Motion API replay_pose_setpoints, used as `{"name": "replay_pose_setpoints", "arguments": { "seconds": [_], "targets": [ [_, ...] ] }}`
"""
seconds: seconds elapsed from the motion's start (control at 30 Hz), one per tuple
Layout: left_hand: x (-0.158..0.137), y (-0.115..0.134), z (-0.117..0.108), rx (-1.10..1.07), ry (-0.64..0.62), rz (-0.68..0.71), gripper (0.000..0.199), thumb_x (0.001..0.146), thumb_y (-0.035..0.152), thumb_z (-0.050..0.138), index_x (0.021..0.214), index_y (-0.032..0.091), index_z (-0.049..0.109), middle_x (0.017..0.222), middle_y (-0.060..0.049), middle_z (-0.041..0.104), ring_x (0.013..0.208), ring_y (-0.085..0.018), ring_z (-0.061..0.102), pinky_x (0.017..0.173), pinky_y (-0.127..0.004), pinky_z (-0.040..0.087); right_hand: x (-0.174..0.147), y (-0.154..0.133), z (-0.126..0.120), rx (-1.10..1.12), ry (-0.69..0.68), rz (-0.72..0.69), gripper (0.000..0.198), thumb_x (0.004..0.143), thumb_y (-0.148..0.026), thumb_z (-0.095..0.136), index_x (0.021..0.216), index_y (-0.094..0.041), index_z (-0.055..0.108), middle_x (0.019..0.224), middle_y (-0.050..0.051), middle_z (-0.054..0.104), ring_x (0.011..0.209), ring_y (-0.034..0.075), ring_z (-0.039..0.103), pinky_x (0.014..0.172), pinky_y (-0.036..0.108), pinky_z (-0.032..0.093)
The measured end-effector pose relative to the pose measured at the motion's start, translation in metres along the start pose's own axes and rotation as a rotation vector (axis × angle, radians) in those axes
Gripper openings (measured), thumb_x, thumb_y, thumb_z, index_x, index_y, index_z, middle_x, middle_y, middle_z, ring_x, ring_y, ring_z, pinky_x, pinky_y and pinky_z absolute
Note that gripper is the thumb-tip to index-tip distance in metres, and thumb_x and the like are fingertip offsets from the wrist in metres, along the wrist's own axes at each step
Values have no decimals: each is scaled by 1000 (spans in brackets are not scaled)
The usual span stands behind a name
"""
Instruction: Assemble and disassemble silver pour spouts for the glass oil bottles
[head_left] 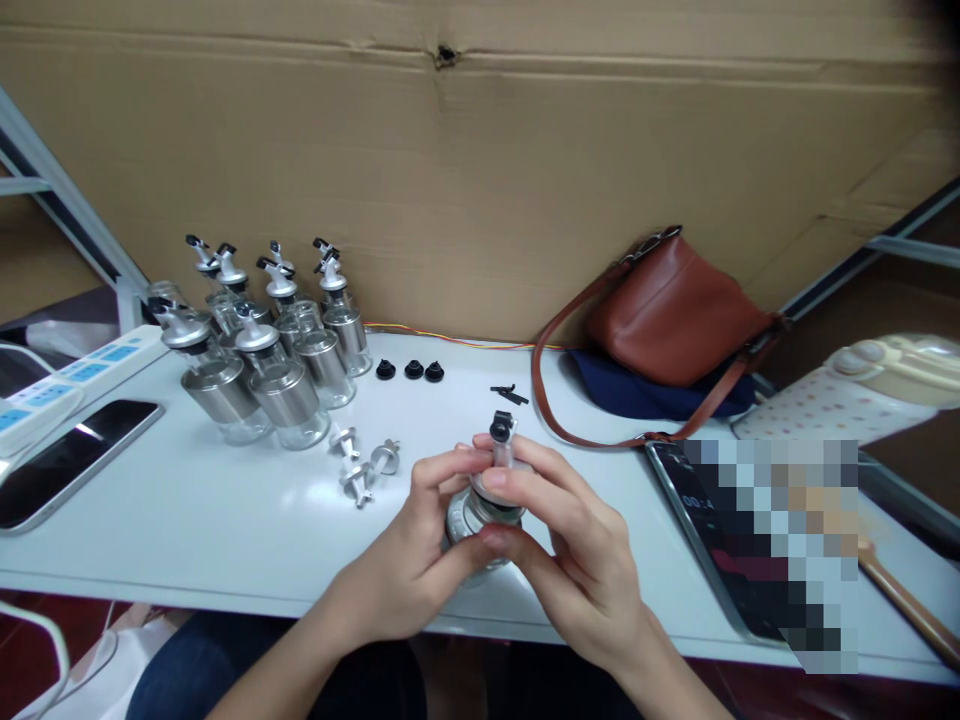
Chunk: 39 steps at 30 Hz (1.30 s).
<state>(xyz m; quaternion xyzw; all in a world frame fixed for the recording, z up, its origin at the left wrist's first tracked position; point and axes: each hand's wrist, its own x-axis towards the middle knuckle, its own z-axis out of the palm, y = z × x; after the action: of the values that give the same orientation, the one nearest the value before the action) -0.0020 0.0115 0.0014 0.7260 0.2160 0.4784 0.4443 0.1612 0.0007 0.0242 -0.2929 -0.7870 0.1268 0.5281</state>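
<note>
Near the front edge of the table, a glass oil bottle (466,515) stands upright with a silver pour spout (504,452) on its neck. My left hand (420,545) wraps the bottle's left side, fingers up at the spout's base. From the right, my right hand (574,540) closes on the spout's collar and the neck, its thumb meeting the left thumb in front. Much of the bottle is hidden by my hands. Loose silver spouts (358,480) lie to the left. Beyond them sit 3 black stoppers (413,370), and small black levers (510,394) lie behind the bottle.
Several bottles with steel bands (281,395) crowd the back left. A phone (82,455) and a power strip (82,375) lie at far left. On the right are a brown bag (675,310) on dark blue cloth, a tablet-like device (705,530) and a spotted container (810,395). Cardboard (480,180) stands behind.
</note>
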Motion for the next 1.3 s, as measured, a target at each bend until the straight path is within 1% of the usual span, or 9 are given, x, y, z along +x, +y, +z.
{"name": "replay_pose_setpoints", "arguments": {
  "seconds": [0.17, 0.27, 0.4, 0.53, 0.77, 0.9, 1.03, 1.2, 1.3],
  "targets": [
    [-3, -1, -1, 37, 9, 12, 45, 93, 20, 53, 129, 35, 29, 139, -5, 47, 132, -21, 46, 113, -43, 37, 0, -1, -1, -18, 6, -6, 43, 88, -13, 56, 127, -29, 55, 125, 9, 61, 104, 22, 67, 80, 29, 60],
    [-4, -3, -1, 71, 20, 23, 45, 93, 19, 53, 129, 35, 30, 132, -6, 49, 130, -22, 47, 111, -43, 39, 0, -2, -2, -43, -20, -16, 45, 87, -9, 54, 128, -30, 55, 126, 8, 60, 101, 22, 69, 78, 29, 61],
    [-5, -5, 0, 93, 32, 44, 44, 92, 17, 53, 125, 36, 31, 127, -3, 49, 126, -21, 51, 106, -41, 45, -3, -1, 2, -32, -19, -45, 50, 85, -1, 49, 126, -29, 54, 127, 8, 58, 111, 22, 64, 87, 34, 59],
    [-4, -6, 0, 119, 37, 66, 43, 92, 16, 54, 123, 35, 32, 125, -3, 51, 123, -20, 53, 103, -37, 46, -4, 1, 6, -3, 16, -44, 47, 85, -1, 53, 124, -28, 54, 126, 9, 59, 114, 23, 62, 93, 39, 57],
    [-3, -7, -1, 107, 54, 70, 39, 90, 17, 56, 121, 30, 37, 121, -5, 51, 122, -21, 54, 102, -37, 47, -5, -1, 9, 10, 86, -38, 42, 83, 0, 56, 117, -25, 59, 124, 9, 62, 109, 25, 65, 90, 39, 59],
    [-3, -9, -1, 91, 60, 79, 38, 90, 18, 57, 121, 31, 39, 116, -4, 52, 119, -21, 55, 101, -37, 47, -6, -1, 11, 32, 106, -59, 47, 83, 2, 56, 121, -25, 57, 126, 11, 61, 111, 25, 65, 88, 41, 60],
    [-4, -10, -1, 59, 60, 88, 38, 90, 18, 57, 121, 33, 41, 113, -2, 53, 118, -21, 55, 100, -36, 47, -5, -1, 12, 37, 106, -82, 49, 82, 4, 56, 122, -24, 56, 126, 12, 61, 112, 24, 64, 87, 38, 60],
    [-5, -12, -2, 2, 70, 90, 45, 87, 13, 60, 120, 38, 43, 109, 1, 54, 113, -17, 58, 99, -31, 46, -5, -4, 11, 22, 93, -80, 50, 81, 5, 57, 121, -25, 55, 128, 12, 60, 111, 23, 64, 81, 34, 62],
    [-6, -13, -2, -9, 65, 86, 43, 87, 13, 60, 119, 37, 44, 108, 1, 55, 109, -17, 59, 98, -30, 46, -6, -3, 10, 23, 72, -78, 49, 82, 3, 57, 121, -26, 53, 130, 12, 59, 113, 23, 63, 83, 36, 61]
  ]
}}
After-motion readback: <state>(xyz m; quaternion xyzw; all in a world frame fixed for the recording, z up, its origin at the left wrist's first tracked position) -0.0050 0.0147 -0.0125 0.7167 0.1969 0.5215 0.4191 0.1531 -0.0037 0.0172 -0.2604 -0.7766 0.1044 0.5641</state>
